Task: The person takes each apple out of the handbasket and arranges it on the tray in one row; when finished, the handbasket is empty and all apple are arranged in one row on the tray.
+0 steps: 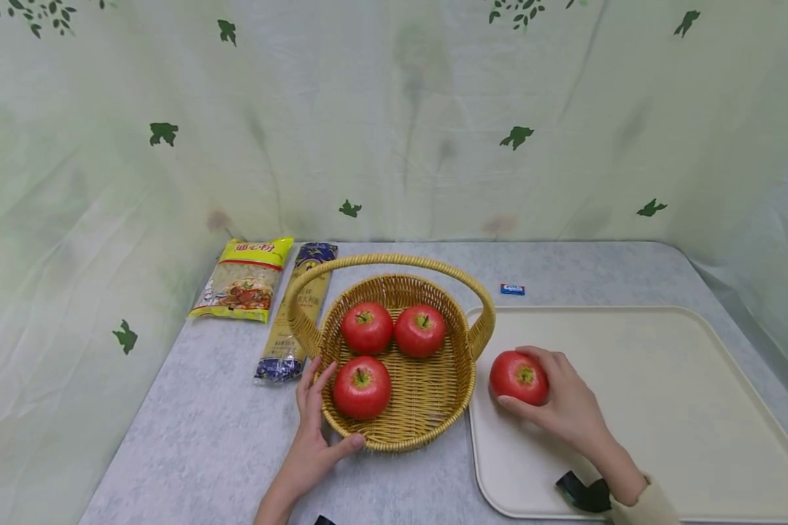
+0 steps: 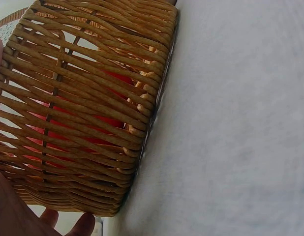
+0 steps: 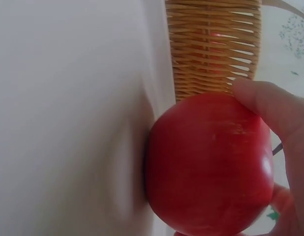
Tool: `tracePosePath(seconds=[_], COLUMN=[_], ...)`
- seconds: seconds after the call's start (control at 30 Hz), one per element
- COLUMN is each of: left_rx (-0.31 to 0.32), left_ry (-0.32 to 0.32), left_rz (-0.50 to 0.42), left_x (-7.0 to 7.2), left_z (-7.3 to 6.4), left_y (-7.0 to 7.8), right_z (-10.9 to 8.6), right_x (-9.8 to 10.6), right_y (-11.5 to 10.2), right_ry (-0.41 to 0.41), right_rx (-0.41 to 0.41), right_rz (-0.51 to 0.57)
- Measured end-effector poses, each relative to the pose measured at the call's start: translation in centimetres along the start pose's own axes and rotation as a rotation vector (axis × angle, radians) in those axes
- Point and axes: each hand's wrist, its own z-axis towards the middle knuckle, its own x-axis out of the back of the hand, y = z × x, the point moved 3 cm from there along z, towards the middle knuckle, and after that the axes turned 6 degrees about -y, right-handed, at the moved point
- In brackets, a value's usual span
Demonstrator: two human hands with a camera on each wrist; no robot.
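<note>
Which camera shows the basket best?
The head view: it shows nearly the whole basket from above, handle included, with three apples inside. The left wrist view has mostly its woven side, very close; the right wrist view catches just a piece of its side, beyond another apple.

The basket [image 1: 427, 394] has room right of its nearest apple [image 1: 361, 397], though rim [image 1: 400, 444] and arched handle [image 1: 390, 259] obstruct

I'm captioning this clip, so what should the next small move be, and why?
Probably have the right hand carry its apple into the basket: that hand grips it, three apples lie inside, the basket's right side has room, and the left hand rests against the basket.
</note>
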Motion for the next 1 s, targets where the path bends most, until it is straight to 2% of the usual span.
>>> tracePosePath(seconds=[0.43, 0.7, 0.87, 1.0], left_rx=[0.009, -0.012, -0.03, -0.021], left_ry=[-0.007, 0.005, 0.015, 0.013], left_rz=[0.002, 0.01, -0.001, 0.007], left_x=[-0.1, 0.0, 0.0, 0.0], left_z=[0.1, 0.1, 0.1, 0.1], left_y=[0.1, -0.3, -0.3, -0.4], right_z=[0.1, -0.1, -0.2, -0.3], right_x=[-0.4, -0.4, 0.1, 0.9], right_y=[-0.2, -0.1, -0.9, -2.3], right_ry=[-0.04, -0.037, 0.009, 0.128], right_rx=[-0.018, 0.025, 0.08, 0.166], right_rz=[0.002, 0.004, -0.016, -0.016])
